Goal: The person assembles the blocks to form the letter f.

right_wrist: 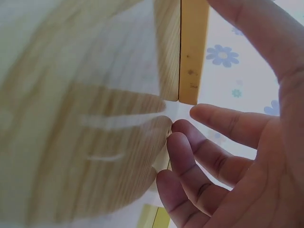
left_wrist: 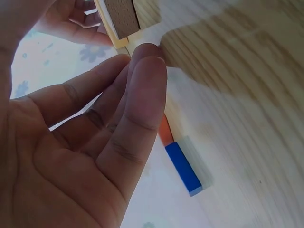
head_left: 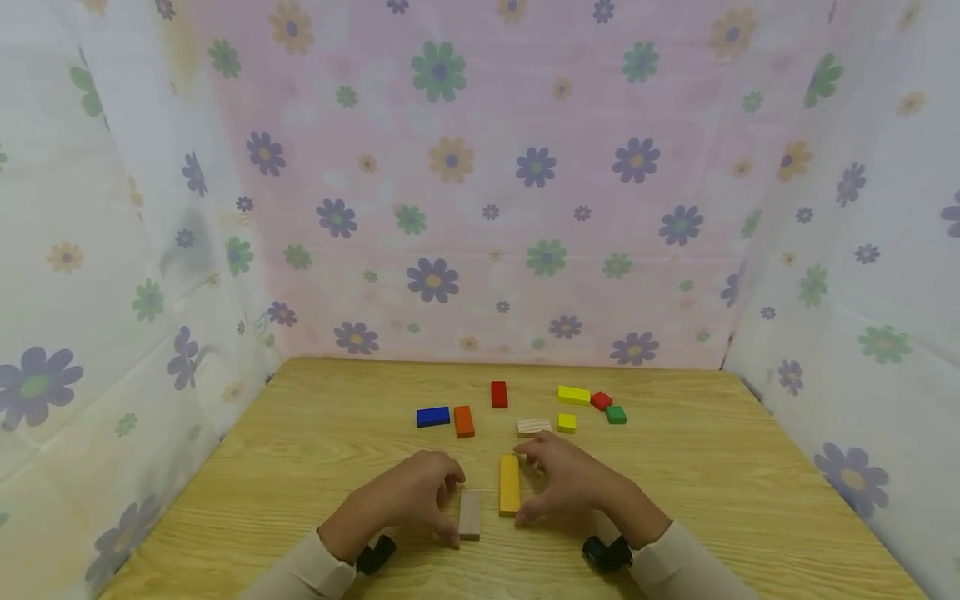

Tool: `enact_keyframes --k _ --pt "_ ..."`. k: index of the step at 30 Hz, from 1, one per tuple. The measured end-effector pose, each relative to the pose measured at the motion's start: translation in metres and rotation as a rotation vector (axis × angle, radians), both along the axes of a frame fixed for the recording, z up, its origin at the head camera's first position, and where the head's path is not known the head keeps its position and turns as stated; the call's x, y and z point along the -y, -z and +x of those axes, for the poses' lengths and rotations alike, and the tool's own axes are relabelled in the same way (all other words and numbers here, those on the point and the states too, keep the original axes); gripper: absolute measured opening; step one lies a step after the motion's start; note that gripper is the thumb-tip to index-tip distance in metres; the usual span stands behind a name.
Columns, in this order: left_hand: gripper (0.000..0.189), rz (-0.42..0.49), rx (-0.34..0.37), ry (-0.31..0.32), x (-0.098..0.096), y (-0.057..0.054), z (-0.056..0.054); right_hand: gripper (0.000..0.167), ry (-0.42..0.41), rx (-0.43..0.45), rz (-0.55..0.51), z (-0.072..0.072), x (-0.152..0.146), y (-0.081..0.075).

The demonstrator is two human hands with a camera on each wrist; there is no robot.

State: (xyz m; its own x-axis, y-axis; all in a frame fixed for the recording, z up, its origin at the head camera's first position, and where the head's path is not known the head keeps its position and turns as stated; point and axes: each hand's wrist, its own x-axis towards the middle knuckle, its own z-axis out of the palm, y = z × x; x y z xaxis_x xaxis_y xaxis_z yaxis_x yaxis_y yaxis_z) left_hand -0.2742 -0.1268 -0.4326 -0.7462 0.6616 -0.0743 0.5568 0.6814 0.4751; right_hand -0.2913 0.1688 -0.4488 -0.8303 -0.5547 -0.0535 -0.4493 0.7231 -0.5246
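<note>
A plain brown wooden block (head_left: 469, 515) lies lengthwise near the front of the table. Just left of it is my left hand (head_left: 416, 498), thumb toward its near end and fingers loosely bent by its far end. Parallel to that block, a little to the right, lies a longer yellow-orange block (head_left: 509, 485). My right hand (head_left: 566, 479) is at its right side, with thumb and forefinger spread toward its two ends. In the right wrist view a small gap shows between the forefinger tip and the end of the yellow-orange block (right_wrist: 192, 57).
Beyond the hands lie a blue block (head_left: 432, 417), an orange block (head_left: 464, 422), a red block (head_left: 499, 394), a pale wooden block (head_left: 533, 427), two yellow blocks (head_left: 573, 395), a small red block (head_left: 602, 401) and a green block (head_left: 616, 415). Flowered cloth (head_left: 480, 183) surrounds the table.
</note>
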Motion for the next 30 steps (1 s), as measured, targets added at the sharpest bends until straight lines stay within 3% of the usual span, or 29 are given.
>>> enact_keyframes --k 15,30 --pt "0.053 0.037 0.012 0.003 -0.004 0.005 0.001 0.083 0.006 -0.001 -0.012 0.001 0.006 -0.004" --pt "0.049 0.031 -0.005 -0.014 -0.012 0.001 0.005 0.087 0.047 0.014 -0.060 -0.007 0.008 0.001"
